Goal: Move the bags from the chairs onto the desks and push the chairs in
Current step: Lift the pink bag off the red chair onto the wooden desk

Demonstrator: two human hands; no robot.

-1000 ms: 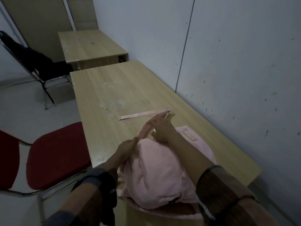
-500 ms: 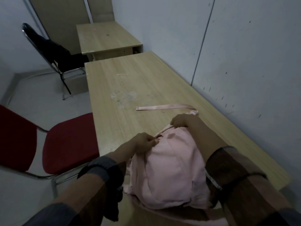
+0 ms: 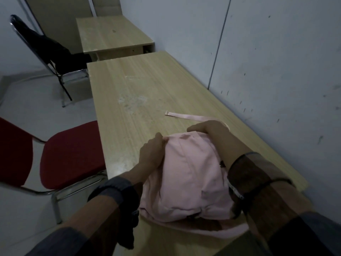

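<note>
The red chair [image 3: 72,154] stands pulled out at the near desk's [image 3: 147,93] left edge, seat bare. The left hand [image 3: 151,154] now lies flat against the pink bag's [image 3: 188,174] left side. The right hand [image 3: 206,126], lowered from the strap [image 3: 184,116], curls over the top. The bag rests at the near end; release, then chair push-in, likely follow.

Pink bag [image 3: 186,174] lies on near desk [image 3: 140,93]; left hand [image 3: 151,154] and right hand [image 3: 206,126] rest on its top. Strap [image 3: 184,116] trails flat. Red chair [image 3: 72,154] beside desk.
</note>
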